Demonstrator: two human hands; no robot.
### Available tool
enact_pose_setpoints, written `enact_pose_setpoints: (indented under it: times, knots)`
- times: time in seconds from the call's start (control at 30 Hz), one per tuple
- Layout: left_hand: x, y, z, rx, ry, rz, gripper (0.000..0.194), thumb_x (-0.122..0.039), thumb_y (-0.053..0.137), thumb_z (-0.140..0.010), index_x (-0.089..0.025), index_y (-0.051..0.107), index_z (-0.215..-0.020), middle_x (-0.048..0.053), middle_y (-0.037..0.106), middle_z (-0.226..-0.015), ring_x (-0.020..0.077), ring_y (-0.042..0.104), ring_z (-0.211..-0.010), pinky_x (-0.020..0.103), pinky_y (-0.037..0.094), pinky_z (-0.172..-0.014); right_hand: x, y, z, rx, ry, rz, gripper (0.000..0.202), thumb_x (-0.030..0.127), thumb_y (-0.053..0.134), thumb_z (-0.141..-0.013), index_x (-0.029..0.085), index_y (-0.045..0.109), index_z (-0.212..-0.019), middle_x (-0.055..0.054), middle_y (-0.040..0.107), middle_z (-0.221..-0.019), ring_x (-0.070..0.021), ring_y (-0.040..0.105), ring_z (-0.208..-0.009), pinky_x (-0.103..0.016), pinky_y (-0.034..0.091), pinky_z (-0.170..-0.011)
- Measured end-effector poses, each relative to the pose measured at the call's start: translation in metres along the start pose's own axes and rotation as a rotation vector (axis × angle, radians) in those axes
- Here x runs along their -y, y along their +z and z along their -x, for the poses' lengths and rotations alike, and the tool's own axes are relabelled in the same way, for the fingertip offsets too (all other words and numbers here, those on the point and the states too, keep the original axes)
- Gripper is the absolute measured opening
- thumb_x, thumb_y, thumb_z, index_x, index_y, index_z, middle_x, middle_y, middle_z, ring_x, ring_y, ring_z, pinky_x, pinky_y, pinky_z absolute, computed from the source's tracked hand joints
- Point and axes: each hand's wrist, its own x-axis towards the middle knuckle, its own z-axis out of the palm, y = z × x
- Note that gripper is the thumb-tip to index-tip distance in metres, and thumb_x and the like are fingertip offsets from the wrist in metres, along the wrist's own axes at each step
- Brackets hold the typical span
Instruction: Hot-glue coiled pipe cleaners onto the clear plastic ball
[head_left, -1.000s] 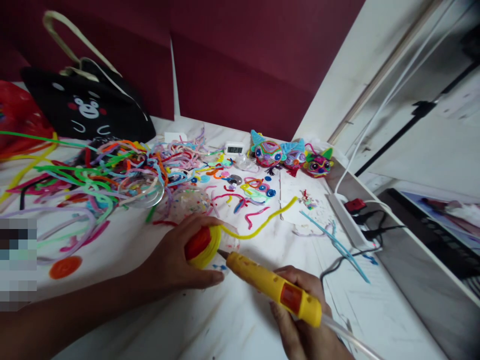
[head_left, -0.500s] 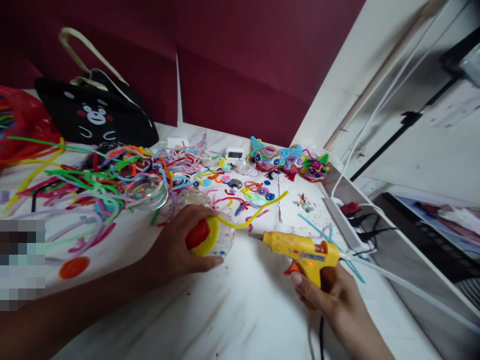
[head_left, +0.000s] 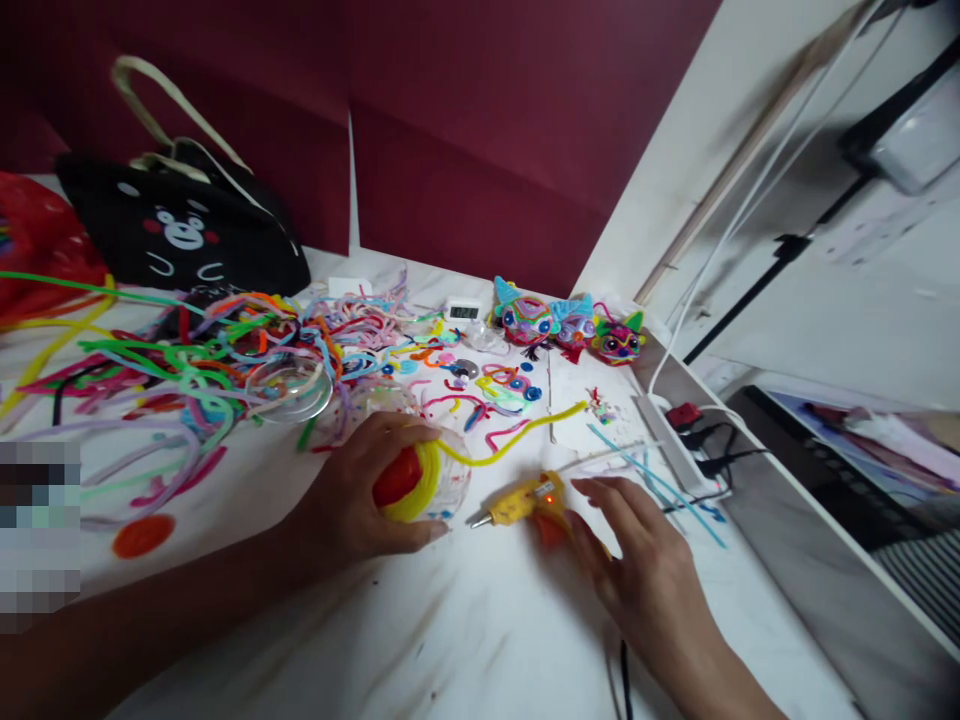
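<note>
A maroon backdrop (head_left: pixel 480 150) rises behind a white table (head_left: pixel 450 630), with a heap (head_left: pixel 225 345) of coloured strands at ten o'clock from the ball (head_left: pixel 420 482) and finished-looking figures (head_left: pixel 529 318) at one o'clock.

The ball, clear with red and yellow on its near side, sits at the middle of the view. The left hand (head_left: pixel 352 490) grips it, fingers over the top and thumb underneath. A yellow strand (head_left: pixel 525 437) trails off it towards two o'clock.

At three o'clock from the ball is the gun (head_left: pixel 517 500), its small light glowing and its tip (head_left: pixel 480 521) facing nine o'clock, near the left thumb. The right hand (head_left: pixel 645 550) is beside its handle, fingers spread and loose; whether they touch it I cannot tell.

That tip is probably hot, so it would be better turned to twelve o'clock, well away from the thumb. The left grip should stay firm but light, to avoid shifting the yellow coils. The strand is best guided by its free end, lightly taut, each turn snug against the last, and pressed down while any glue is soft.
</note>
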Motion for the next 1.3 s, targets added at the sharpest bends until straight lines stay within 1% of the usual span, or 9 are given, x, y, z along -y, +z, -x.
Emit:
enact_pose_setpoints:
  times: [0.07, 0.13, 0.23, 0.33, 0.43, 0.73, 0.97, 1.17, 1.3]
  knots:
    - [-0.001, 0.001, 0.001, 0.001, 0.015, 0.003, 0.075, -0.035, 0.087, -0.068, -0.033, 0.054, -0.135, 0.006, 0.058, -0.132, 0.0299, 0.061, -0.122, 0.045, 0.051, -0.109, 0.02, -0.001, -0.014, -0.08, -0.226, 0.009, 0.018, 0.011, 0.058, -0.1, 0.012, 0.065, -0.117, -0.016, 0.073, -0.111, -0.0262, 0.067, -0.102, -0.04, 0.055, -0.088]
    - [-0.002, 0.002, 0.001, 0.002, 0.025, 0.001, 0.075, -0.034, 0.087, -0.068, -0.033, 0.054, -0.135, 0.006, 0.058, -0.132, 0.0304, 0.061, -0.121, 0.046, 0.052, -0.108, 0.035, 0.003, -0.029, -0.061, -0.389, 0.064, 0.022, 0.01, 0.059, -0.101, 0.009, 0.065, -0.121, -0.019, 0.07, -0.128, -0.0329, 0.06, -0.122, -0.048, 0.05, -0.099]
    - [-0.004, 0.002, 0.001, 0.009, 0.045, -0.021, 0.074, -0.034, 0.086, -0.069, -0.032, 0.053, -0.135, 0.006, 0.058, -0.129, 0.0297, 0.061, -0.119, 0.045, 0.053, -0.107, 0.045, 0.016, -0.045, 0.02, -0.477, 0.088, 0.023, 0.012, 0.054, -0.104, 0.008, 0.066, -0.124, -0.015, 0.074, -0.122, -0.0317, 0.06, -0.121, -0.053, 0.041, -0.111]
    - [-0.004, 0.001, 0.0, 0.014, 0.065, -0.03, 0.071, -0.033, 0.085, -0.069, -0.03, 0.053, -0.133, 0.006, 0.059, -0.128, 0.0288, 0.061, -0.118, 0.044, 0.053, -0.106, 0.047, 0.027, -0.052, 0.055, -0.474, 0.063, 0.022, 0.013, 0.049, -0.105, 0.009, 0.07, -0.11, -0.008, 0.072, -0.088, -0.0247, 0.063, -0.084, -0.044, 0.049, -0.087]
    - [-0.004, 0.001, 0.0, 0.012, 0.057, -0.038, 0.072, -0.032, 0.085, -0.068, -0.03, 0.053, -0.133, 0.006, 0.059, -0.128, 0.029, 0.062, -0.118, 0.043, 0.054, -0.105, 0.048, 0.031, -0.052, 0.065, -0.436, 0.044, 0.024, 0.013, 0.049, -0.105, 0.011, 0.072, -0.099, -0.005, 0.066, -0.077, -0.0226, 0.057, -0.07, -0.037, 0.042, -0.066]
    - [-0.002, 0.009, 0.001, -0.046, 0.061, -0.101, 0.069, -0.029, 0.08, -0.067, -0.029, 0.054, -0.131, 0.006, 0.059, -0.123, 0.0299, 0.063, -0.115, 0.043, 0.057, -0.1, 0.065, 0.039, -0.043, -0.033, -0.346, 0.024, 0.025, 0.01, 0.05, -0.103, 0.009, 0.074, -0.098, -0.003, 0.063, -0.067, -0.0193, 0.055, -0.058, -0.032, 0.04, -0.057]
    - [-0.002, 0.012, 0.004, 0.028, -0.052, -0.137, 0.063, -0.025, 0.076, -0.064, -0.029, 0.058, -0.125, 0.005, 0.061, -0.119, 0.0283, 0.066, -0.109, 0.042, 0.059, -0.092, 0.075, 0.046, -0.038, -0.063, -0.354, 0.076, 0.029, 0.01, 0.047, -0.104, 0.009, 0.074, -0.095, -0.003, 0.064, -0.064, -0.0194, 0.058, -0.055, -0.034, 0.041, -0.054]
    - [0.003, 0.016, 0.005, 0.055, -0.063, -0.199, 0.055, -0.03, 0.074, -0.067, -0.027, 0.061, -0.12, 0.006, 0.063, -0.113, 0.0278, 0.066, -0.105, 0.041, 0.059, -0.09, 0.078, 0.054, -0.033, 0.047, -0.322, 0.173, 0.009, 0.007, 0.066, -0.092, 0.012, 0.072, -0.096, -0.003, 0.068, -0.069, -0.02, 0.062, -0.059, -0.034, 0.043, -0.055]
    - [0.004, 0.015, 0.005, 0.096, -0.057, -0.271, 0.052, -0.034, 0.073, -0.07, -0.026, 0.061, -0.119, 0.008, 0.063, -0.113, 0.0296, 0.066, -0.104, 0.045, 0.059, -0.091, 0.079, 0.056, -0.035, 0.198, -0.284, 0.219, 0.008, 0.008, 0.072, -0.088, 0.015, 0.07, -0.091, -0.003, 0.07, -0.071, -0.0201, 0.064, -0.062, -0.033, 0.043, -0.056]
